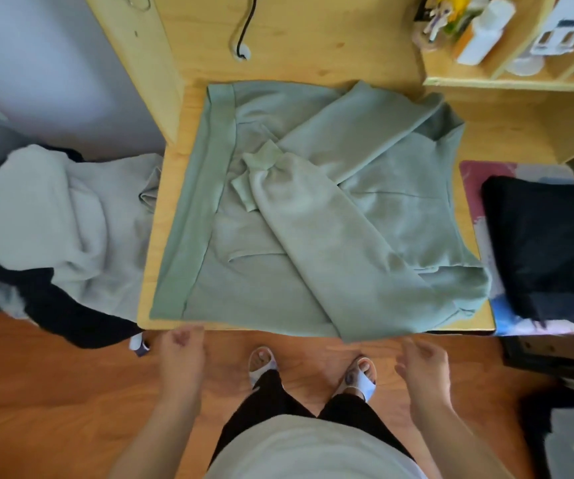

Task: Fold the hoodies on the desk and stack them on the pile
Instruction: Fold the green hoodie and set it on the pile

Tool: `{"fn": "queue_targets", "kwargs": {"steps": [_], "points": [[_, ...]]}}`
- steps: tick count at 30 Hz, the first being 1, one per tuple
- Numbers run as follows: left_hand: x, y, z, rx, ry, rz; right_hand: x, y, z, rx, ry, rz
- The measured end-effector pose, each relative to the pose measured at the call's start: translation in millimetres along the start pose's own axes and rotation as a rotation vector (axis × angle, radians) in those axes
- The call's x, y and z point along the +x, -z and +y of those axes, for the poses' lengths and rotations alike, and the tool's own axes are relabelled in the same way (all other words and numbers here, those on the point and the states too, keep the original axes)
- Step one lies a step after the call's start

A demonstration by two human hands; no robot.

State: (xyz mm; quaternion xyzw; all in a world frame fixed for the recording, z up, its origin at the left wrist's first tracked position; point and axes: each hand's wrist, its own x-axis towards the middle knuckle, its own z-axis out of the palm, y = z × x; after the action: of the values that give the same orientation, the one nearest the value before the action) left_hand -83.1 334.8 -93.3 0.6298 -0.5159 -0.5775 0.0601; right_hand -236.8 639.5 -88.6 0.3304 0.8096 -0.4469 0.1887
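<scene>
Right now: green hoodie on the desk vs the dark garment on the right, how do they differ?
The green hoodie is pale sage; the dark garment is near black. The green hoodie lies spread across the desk with both sleeves crossed over its front, only partly folded; the dark garment is already a compact folded block. The green hoodie covers far more area. Neither is touched by the left hand or right hand.
</scene>
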Motion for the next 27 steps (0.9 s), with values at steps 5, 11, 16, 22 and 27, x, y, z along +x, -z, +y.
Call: {"fn": "queue_targets", "kwargs": {"steps": [5, 11, 16, 22, 27], "points": [[34, -6, 27, -0.300, 0.318, -0.047, 14, -20, -26, 0.450, -0.217, -0.164], [33, -10, 32, -0.539, 0.388, 0.020, 23, -25, -43, 0.735, -0.442, -0.181], [13, 7, 13, -0.740, 0.265, 0.004, 11, -5, -36, 0.739, -0.357, -0.239], [-8, 15, -5, -0.782, 0.305, 0.002, -15, 5, -8, 0.770, -0.413, -0.241], [-32, 36, -14, -0.825, 0.226, 0.035, -34, 29, 9, 0.722, -0.382, -0.287]]}}
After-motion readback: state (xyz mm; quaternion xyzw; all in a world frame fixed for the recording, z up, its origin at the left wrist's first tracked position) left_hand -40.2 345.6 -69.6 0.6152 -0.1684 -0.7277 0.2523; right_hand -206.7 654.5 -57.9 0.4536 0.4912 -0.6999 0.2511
